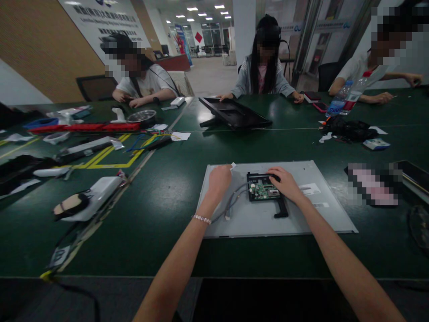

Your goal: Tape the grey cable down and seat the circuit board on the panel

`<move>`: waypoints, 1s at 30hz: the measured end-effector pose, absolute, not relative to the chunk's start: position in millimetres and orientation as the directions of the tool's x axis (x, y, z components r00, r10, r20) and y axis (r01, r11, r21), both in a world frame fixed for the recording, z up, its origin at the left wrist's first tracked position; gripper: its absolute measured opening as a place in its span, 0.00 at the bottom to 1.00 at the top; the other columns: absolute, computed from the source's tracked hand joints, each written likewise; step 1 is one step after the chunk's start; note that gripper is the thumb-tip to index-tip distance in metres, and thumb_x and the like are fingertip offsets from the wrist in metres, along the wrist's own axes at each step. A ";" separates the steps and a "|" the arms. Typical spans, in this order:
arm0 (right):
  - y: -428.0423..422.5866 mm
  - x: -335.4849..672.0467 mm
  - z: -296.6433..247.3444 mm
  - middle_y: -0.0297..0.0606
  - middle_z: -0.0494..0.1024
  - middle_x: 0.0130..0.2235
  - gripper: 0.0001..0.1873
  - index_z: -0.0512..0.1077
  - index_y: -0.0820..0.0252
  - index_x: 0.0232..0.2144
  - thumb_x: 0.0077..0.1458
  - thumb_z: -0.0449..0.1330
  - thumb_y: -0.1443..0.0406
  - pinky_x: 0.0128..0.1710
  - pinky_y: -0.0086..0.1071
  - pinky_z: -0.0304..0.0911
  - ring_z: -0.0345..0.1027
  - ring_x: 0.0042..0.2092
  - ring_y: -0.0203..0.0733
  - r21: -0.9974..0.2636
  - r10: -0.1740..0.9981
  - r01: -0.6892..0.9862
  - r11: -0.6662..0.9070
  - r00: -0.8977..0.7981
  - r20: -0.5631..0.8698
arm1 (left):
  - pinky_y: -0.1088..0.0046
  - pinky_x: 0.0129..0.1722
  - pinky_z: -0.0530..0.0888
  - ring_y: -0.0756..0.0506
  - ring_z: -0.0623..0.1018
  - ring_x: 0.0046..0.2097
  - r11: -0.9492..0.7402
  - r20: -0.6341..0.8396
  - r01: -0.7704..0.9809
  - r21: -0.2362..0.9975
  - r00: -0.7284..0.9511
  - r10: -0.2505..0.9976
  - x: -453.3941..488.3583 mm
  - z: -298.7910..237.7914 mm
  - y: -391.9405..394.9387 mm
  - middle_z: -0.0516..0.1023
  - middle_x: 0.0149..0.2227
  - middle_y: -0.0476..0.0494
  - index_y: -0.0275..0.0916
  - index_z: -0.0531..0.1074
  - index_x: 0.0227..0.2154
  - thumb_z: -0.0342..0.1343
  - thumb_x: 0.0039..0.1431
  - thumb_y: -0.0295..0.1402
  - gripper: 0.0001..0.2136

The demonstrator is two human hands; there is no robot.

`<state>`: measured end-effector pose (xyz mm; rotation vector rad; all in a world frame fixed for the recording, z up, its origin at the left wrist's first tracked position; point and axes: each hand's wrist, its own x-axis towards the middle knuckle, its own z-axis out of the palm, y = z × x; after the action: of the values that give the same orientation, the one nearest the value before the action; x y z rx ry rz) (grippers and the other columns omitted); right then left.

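A thin grey display panel (258,226) lies flat on the table in front of me. On top of it sits a green circuit board (263,191) in a black plastic frame (282,208), with a grey cable (231,201) looping out to the left. My left hand (219,181) is closed above the panel's far left part, and a small white piece (233,165), perhaps tape, pokes out at its fingertips. The fingers of my right hand (285,184) curl over the frame's far right corner, gripping the board's frame; the thumb is hard to make out.
The dark green table (161,241) holds a black monitor housing (234,114) at the far side, by a co-worker. Bottles (355,94) and a black bag (350,129) stand to the right. Left are a white device (100,197), cables and red strips (87,128). Three people sit opposite.
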<state>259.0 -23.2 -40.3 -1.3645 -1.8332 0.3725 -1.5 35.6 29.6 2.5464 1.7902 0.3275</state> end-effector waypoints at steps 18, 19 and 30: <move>-25.4 263.6 -38.9 0.43 0.76 0.52 0.18 0.73 0.56 0.52 0.61 0.52 0.66 0.58 0.46 0.62 0.69 0.54 0.47 -0.633 0.900 0.672 0.385 -0.122 0.419 | 0.62 0.48 0.72 0.38 0.76 0.47 -0.499 0.246 0.865 0.052 0.473 0.846 -3.3 19.8 22.6 0.79 0.40 0.34 0.33 0.77 0.40 0.46 0.64 0.29 0.13; -25.6 265.0 -38.4 0.43 0.76 0.53 0.20 0.72 0.55 0.53 0.61 0.52 0.67 0.59 0.46 0.61 0.69 0.54 0.47 -0.635 0.900 0.668 0.388 -0.128 0.417 | 0.61 0.51 0.71 0.39 0.76 0.48 -0.505 0.256 0.860 0.073 0.473 0.843 -3.1 19.3 22.9 0.79 0.41 0.34 0.32 0.76 0.42 0.46 0.64 0.28 0.14; -29.7 280.5 -34.4 0.43 0.75 0.55 0.24 0.67 0.53 0.59 0.60 0.55 0.63 0.59 0.50 0.60 0.68 0.57 0.50 -0.635 0.909 0.683 0.361 -0.105 0.403 | 0.64 0.63 0.64 0.44 0.66 0.64 -0.532 0.145 0.633 0.563 0.558 0.817 -45.0 11.5 53.5 0.66 0.63 0.40 0.36 0.61 0.63 0.46 0.60 0.26 0.26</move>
<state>280.5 -29.7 -34.4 -1.3906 -1.8558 0.3718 -45.0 53.5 11.5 2.3437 1.1705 0.5506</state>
